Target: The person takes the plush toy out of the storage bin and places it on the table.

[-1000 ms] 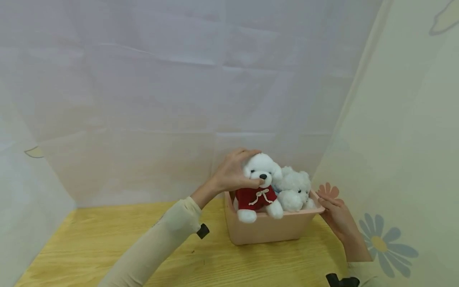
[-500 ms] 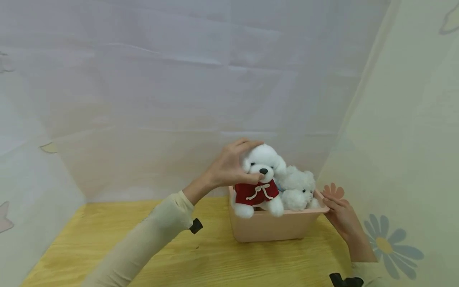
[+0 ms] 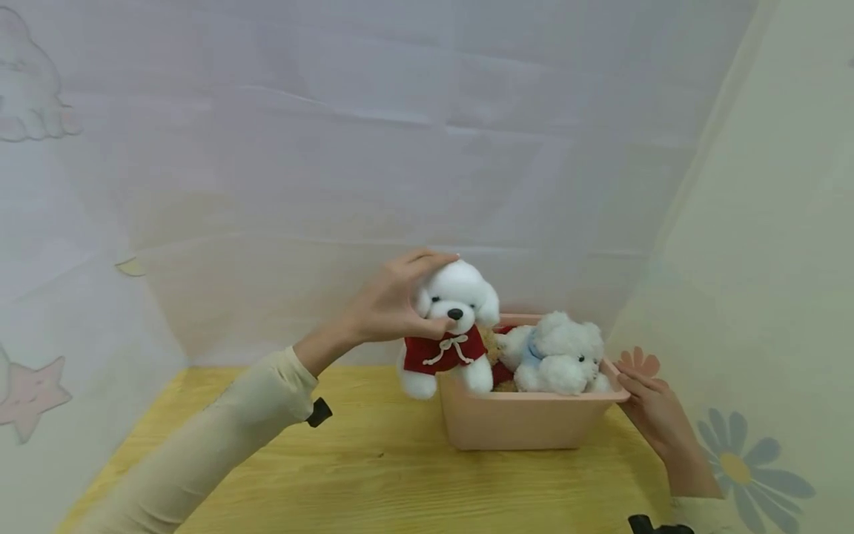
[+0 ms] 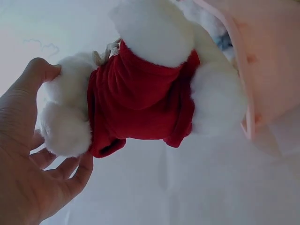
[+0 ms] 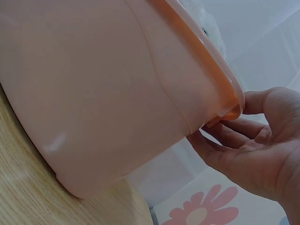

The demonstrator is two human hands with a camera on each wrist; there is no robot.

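Now the red-shirted dog [image 3: 450, 326] is shown lifted clear of the bin [image 3: 527, 419], whereas a second earlier it was seated inside with its paws draped over the front rim. It is held above the bin's left front corner, partly outside the wall, with one hind paw hanging left of the bin and the other just at the rim. The head is clasped by the left hand [image 3: 387, 304], fingers curled over the crown and thumb pressed below the muzzle; in the left wrist view the same hand [image 4: 33, 159] is seen around the toy's head while the red shirt [image 4: 140, 103] and white paws hang free beside the bin's rim [image 4: 246, 93]. The grip is thus clamped on the toy.

The second white dog [image 3: 557, 356], with a blue collar, is left lying inside the bin toward its right side, more fully exposed than before. Something brown is glimpsed behind it; what it is cannot be told.

The right hand [image 3: 657, 415] is kept against the bin's right rim, as before, fingers hooked under the lip [image 5: 229, 112], so the bin is steadied on the tabletop [image 3: 373, 475]. Removal of the first toy is judged nearly complete.
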